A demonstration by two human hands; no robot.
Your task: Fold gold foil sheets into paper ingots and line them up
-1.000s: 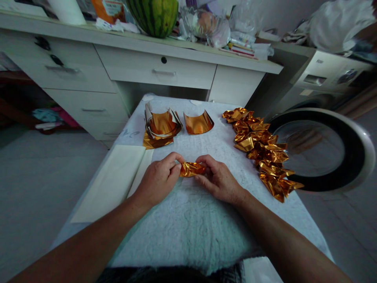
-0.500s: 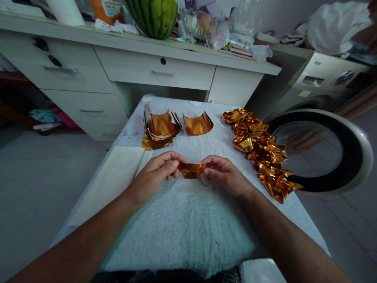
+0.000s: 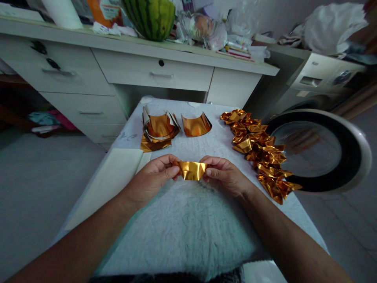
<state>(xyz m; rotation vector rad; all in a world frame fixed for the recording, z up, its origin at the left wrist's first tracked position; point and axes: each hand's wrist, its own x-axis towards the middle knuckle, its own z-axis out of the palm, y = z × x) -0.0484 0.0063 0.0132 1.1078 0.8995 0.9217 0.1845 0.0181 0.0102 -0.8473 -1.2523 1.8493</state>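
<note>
Foil strip [image 3: 193,171] spans your left hand [image 3: 149,179] and right hand [image 3: 226,177], each grip pinched narrowly on one end, likely to hold it level over the bench [image 3: 188,232]. Crumpled pieces [image 3: 246,145] lie rightward, probably for separation from the curved sheets [image 3: 160,126].

Watermelon at 11 o'clock [image 3: 150,19]: top cropped. White roll at 10 [image 3: 63,13]: same. Washer at 2 [image 3: 309,70]: logo too small to read. Left hand [image 3: 156,173], right hand [image 3: 225,173]: some fingers hidden. Foil piece [image 3: 193,171]: back unseen.
</note>
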